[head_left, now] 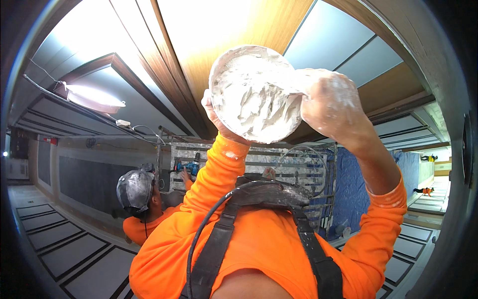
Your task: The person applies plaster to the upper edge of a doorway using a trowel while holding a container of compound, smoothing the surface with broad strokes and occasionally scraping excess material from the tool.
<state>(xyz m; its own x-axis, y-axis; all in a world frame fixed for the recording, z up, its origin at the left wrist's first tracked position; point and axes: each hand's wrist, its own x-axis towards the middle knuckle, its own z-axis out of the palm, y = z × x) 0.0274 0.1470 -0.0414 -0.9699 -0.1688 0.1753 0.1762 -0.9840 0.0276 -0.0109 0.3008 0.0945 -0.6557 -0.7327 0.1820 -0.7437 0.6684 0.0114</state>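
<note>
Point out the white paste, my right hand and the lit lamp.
White paste [254, 99], head view: middle of its surface.
Right hand [330, 102], head view: back of the hand.
Lit lamp [93, 96], head view: middle of its glowing body.

I see off-white paste [254, 107], bright orange sleeves [217, 167], black straps [217, 244], a white-smudged right hand [334, 102], a blue drill [191, 165] near the white-spattered platform's left edge.

Platform's just slats [261, 151], pretty splattered with white gunk, and there's a blue drill [189, 166] at the left end.
</note>
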